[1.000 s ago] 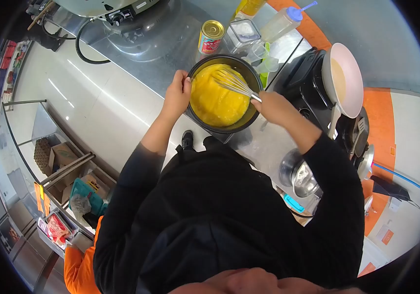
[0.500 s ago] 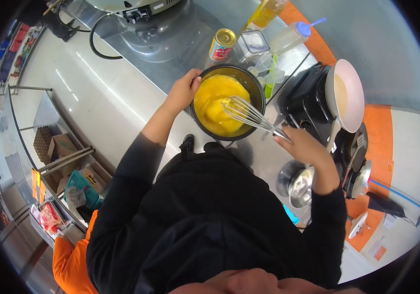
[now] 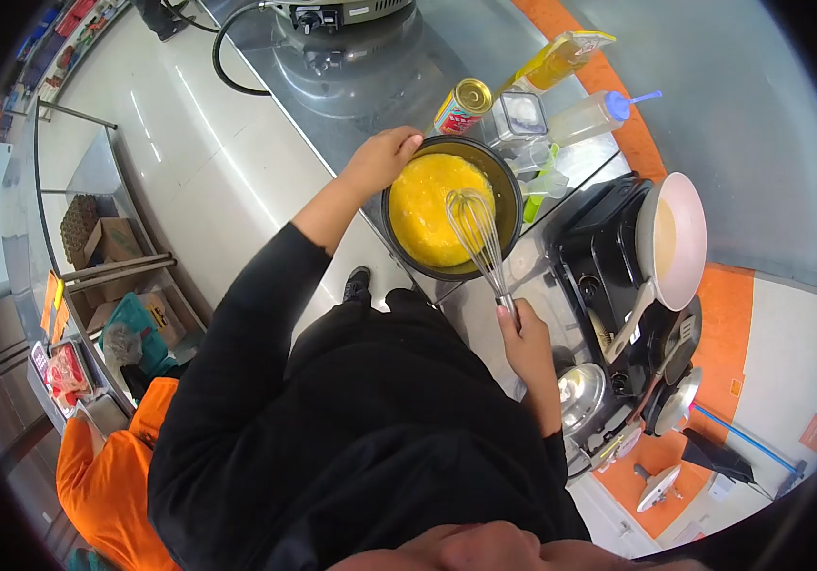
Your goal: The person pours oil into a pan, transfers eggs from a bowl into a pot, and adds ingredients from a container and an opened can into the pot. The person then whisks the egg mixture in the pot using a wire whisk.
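Observation:
A dark round pot holds yellow beaten liquid with small bubbles on its surface. At the pot's upper left rim is my left hand, its fingers gripping the edge. My right hand is wrapped round the handle of a metal whisk, whose wires dip into the liquid on the pot's right side. Just beyond the pot stand a can with a gold lid and a clear square container.
Right of the pot is a black stove with a pink pan. A metal bowl sits nearer me. Behind are a squeeze bottle and a yellow pouch. A person in orange is at the lower left.
My right hand has moved left and toward my body, and the whisk now points more steeply away from me. The liquid's swirl has flattened. The whole view has shifted.

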`<act>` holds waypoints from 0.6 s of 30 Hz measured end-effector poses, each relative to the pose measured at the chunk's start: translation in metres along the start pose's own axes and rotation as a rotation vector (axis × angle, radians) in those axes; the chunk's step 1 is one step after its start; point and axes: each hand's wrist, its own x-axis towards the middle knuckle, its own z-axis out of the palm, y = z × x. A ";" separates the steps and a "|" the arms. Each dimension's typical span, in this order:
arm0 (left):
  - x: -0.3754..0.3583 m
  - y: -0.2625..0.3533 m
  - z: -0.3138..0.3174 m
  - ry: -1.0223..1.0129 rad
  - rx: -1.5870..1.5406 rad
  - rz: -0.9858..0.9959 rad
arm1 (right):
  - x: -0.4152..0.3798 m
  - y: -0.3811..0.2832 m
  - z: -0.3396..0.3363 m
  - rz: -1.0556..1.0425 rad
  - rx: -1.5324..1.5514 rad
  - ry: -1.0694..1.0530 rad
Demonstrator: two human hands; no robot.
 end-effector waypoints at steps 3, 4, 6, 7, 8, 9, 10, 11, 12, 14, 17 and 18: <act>-0.038 0.002 0.002 0.154 -0.094 -0.125 | 0.010 0.008 -0.003 -0.013 0.000 -0.049; -0.052 0.005 0.002 0.190 -0.184 -0.194 | 0.013 0.012 -0.003 -0.016 -0.037 -0.100; -0.074 0.013 0.001 0.113 -0.247 -0.266 | 0.019 0.010 -0.001 0.085 0.102 -0.188; -0.080 0.014 0.000 0.043 -0.307 -0.346 | 0.023 0.006 0.000 0.180 0.240 -0.284; -0.085 0.013 0.000 0.033 -0.306 -0.343 | 0.027 -0.001 0.003 0.186 0.246 -0.278; -0.089 0.011 0.001 0.004 -0.349 -0.342 | 0.031 -0.014 0.005 0.215 0.426 -0.309; -0.092 0.011 0.002 -0.027 -0.391 -0.341 | 0.036 -0.025 0.011 0.241 0.607 -0.337; -0.096 0.012 0.003 -0.041 -0.389 -0.338 | 0.044 -0.032 0.021 0.275 0.658 -0.334; -0.099 0.014 0.005 -0.030 -0.422 -0.345 | 0.051 -0.037 0.031 0.309 0.710 -0.331; -0.106 0.018 0.007 -0.033 -0.453 -0.346 | 0.066 -0.045 0.039 0.328 0.652 -0.451; -0.115 0.020 0.009 -0.062 -0.504 -0.409 | 0.069 -0.056 0.055 0.332 0.529 -0.468; -0.119 0.018 0.011 -0.071 -0.555 -0.412 | 0.068 -0.056 0.059 0.321 0.465 -0.366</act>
